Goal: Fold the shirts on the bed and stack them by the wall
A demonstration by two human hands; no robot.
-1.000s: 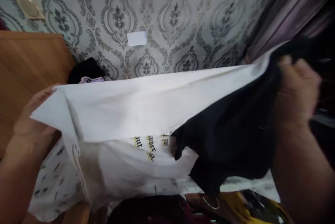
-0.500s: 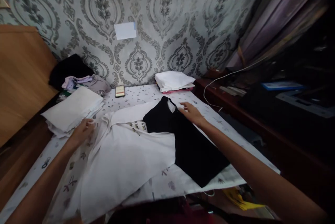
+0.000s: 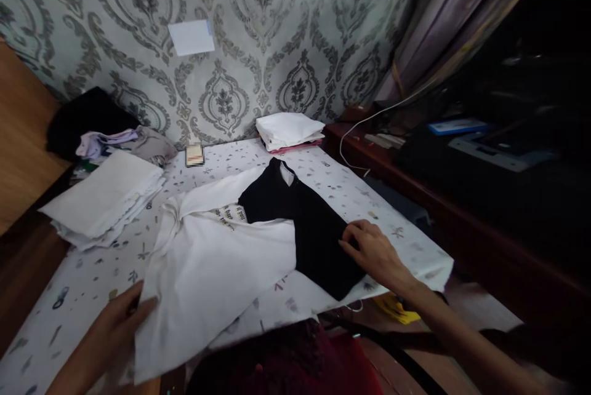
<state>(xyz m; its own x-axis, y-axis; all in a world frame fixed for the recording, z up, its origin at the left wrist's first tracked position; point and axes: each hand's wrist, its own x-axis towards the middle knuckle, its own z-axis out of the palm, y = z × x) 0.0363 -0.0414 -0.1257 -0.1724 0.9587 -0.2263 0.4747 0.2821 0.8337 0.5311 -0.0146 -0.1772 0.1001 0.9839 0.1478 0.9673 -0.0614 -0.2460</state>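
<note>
A black-and-white T-shirt (image 3: 231, 266) with dark printed lettering lies spread on the patterned sheet, partly folded over itself. Its collar points toward the wall, and the black part (image 3: 318, 235) is on the right. My left hand (image 3: 117, 318) grips the white cloth's left edge near the front, thumb on top and fingers partly hidden behind it. At the outer edge of the black part, my right hand (image 3: 373, 250) has its fingers curled in, thumb and forefinger pinched on the cloth.
A pile of folded white cloth (image 3: 106, 195) sits at left, before heaped clothes (image 3: 138, 143). Another folded stack (image 3: 290, 130) and a small card-like box (image 3: 194, 155) stand near the wall. A white cable (image 3: 344, 152) hangs over the dark red furniture (image 3: 392, 167) at right.
My left hand has come nearer and taken hold of the white edge. My right hand has moved from beside the collar down to the black part's outer edge. The view has shifted right.
</note>
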